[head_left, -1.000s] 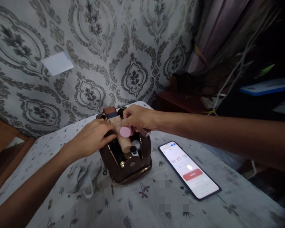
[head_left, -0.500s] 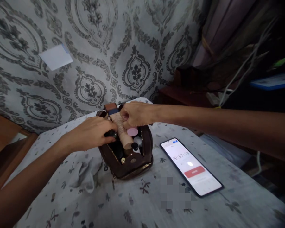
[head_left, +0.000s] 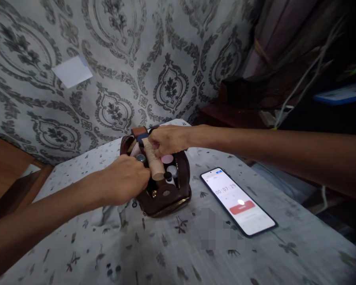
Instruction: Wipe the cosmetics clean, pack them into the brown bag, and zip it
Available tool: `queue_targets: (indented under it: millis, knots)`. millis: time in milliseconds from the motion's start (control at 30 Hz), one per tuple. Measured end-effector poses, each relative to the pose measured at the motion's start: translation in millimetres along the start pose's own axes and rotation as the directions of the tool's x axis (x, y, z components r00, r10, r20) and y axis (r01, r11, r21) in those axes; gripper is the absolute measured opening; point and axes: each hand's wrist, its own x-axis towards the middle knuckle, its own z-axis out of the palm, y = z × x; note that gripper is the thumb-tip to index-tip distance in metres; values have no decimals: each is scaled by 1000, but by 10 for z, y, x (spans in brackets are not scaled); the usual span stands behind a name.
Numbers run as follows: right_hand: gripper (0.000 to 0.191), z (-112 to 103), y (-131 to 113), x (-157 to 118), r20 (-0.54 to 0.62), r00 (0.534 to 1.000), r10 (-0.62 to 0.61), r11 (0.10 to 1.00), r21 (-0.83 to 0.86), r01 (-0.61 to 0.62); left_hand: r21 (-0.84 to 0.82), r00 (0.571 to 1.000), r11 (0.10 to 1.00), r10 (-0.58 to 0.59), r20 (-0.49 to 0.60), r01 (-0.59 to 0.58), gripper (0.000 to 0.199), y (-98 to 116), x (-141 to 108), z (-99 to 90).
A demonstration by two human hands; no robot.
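Two bare hands at one open dark brown bag (head_left: pixel 164 204), which stands on a white printed cloth (head_left: pixel 154 257), zip edges spread. Left hand (head_left: pixel 123 178) at the bag's left side, back of hand up, fingers curled; tips hidden, can't tell whether they grip anything. Right hand (head_left: pixel 170 139) over the bag's far right part, fingers bent in close by the upper part of a beige tube (head_left: pixel 157 168); can't tell if they are clamped on it or only near it. Tube sits slantwise in the bag's mouth, between the hands, wide end toward the camera. Packed around it: pink round lid (head_left: pixel 167 159) just below the right hand, greyish round cap (head_left: pixel 172 171), small black-capped bottle (head_left: pixel 169 178), a bit of gold (head_left: pixel 154 193) near the front, dark round top (head_left: pixel 141 158) by the left hand. Brown strap (head_left: pixel 139 132) and a dark blue piece (head_left: pixel 142 139) at the far end. Phone (head_left: pixel 239 202) lies face up to the right, apart from the bag, timer reading 00:07:29. Crumpled pale fabric (head_left: pixel 108 217) below the left wrist. Behind: damask-patterned backdrop (head_left: pixel 170 87) with white paper (head_left: pixel 72 71) on it; white cables (head_left: pixel 302 81) far right.
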Motion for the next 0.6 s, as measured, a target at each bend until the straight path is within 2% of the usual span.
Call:
queue_targets:
  millis: [200,300,533,600]
  knots:
    - [21,-32,-11,-80,1,1000,-5,1000,-21,5,144,991,989,-62,121,44,29,50,230,52]
    - [21,-35,-21,-104,-7,1000,-5,999,-37,5,167,982,984,-90,166,62,24,99,278,38]
    - [26,56,60,-21,-30,999,21,999,-49,-23,102,977,993,-83,197,63,18,92,296,-36]
    - [25,70,74,-22,-45,999,14,998,-54,-16,10,992,998,-66,112,65,14,63,310,-8]
